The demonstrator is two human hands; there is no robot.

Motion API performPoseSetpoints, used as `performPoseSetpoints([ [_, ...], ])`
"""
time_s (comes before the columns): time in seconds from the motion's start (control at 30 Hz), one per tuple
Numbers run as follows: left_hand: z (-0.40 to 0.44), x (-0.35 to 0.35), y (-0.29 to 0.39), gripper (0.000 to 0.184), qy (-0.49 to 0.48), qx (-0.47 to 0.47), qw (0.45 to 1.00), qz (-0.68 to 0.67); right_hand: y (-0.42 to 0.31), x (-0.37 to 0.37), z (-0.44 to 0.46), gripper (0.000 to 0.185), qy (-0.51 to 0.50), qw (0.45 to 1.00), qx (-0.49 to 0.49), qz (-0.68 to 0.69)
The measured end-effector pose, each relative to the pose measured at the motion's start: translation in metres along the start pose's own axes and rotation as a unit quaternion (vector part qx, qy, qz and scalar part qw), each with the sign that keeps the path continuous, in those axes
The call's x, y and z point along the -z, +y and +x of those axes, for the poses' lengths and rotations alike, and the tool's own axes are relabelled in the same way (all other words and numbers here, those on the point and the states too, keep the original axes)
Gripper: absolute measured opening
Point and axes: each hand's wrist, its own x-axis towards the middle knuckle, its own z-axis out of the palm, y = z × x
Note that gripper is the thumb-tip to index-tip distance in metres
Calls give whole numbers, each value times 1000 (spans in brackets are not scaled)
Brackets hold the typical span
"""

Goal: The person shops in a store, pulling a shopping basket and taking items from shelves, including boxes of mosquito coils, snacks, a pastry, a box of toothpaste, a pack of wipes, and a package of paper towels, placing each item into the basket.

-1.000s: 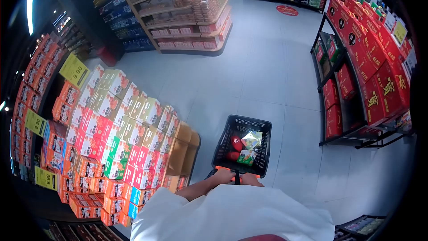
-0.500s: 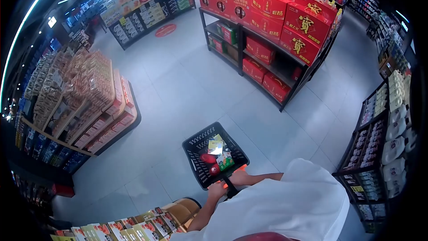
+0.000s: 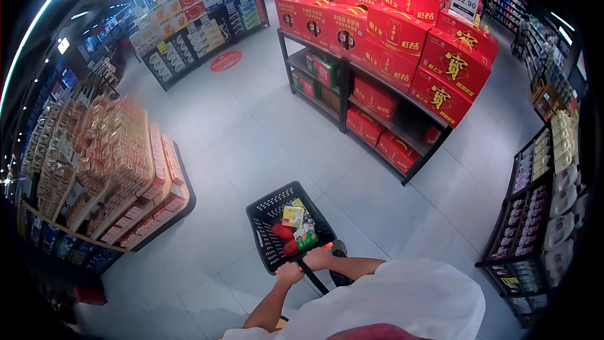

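At lower centre, basket: we see the black basket ahead of both hands, holding two red items, a yellow-and-white pack and a green pack.
Left hand: our left hand wraps the orange handle near its left end.
Right hand: our right hand curls round it just beside; fingertips are hidden.
Steering: we judge we are guiding the basket; the next move calls for an even two-handed hold, clear of the rack at upper right.
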Motion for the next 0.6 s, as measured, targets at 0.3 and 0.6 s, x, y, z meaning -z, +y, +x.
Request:
performPoseSetpoints([
  [0.3,111,80,-57,33,12,18,999,34,47,87,101,27,22,998,-3,67],
  [0.6,211,168,-111,29,2,-28,1000,13,96,151,221,29,1,1000,17,-6],
])
